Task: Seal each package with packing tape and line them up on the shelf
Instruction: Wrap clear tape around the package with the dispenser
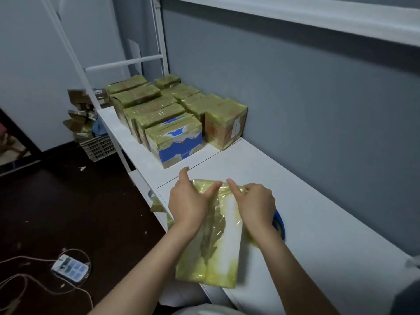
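Observation:
A flat package [213, 246] wrapped in yellowish tape lies on the white shelf [306, 201] in front of me. My left hand [188, 201] rests on its far left part, fingers straight, thumb pressing the tape near the top edge. My right hand [254, 203] sits on the far right part with curled fingers and the forefinger pressing the tape. Part of a blue tape roll [280, 226] shows behind my right wrist. Several taped packages [172, 110] stand in two rows at the shelf's far end; the nearest is a blue-and-white box [177, 142].
White shelf posts [159, 42] rise at the far left and another shelf board [295, 17] runs overhead. On the dark floor lie a power strip with cables [69, 268], a plastic crate [98, 147] and a heap of cardboard boxes [81, 110].

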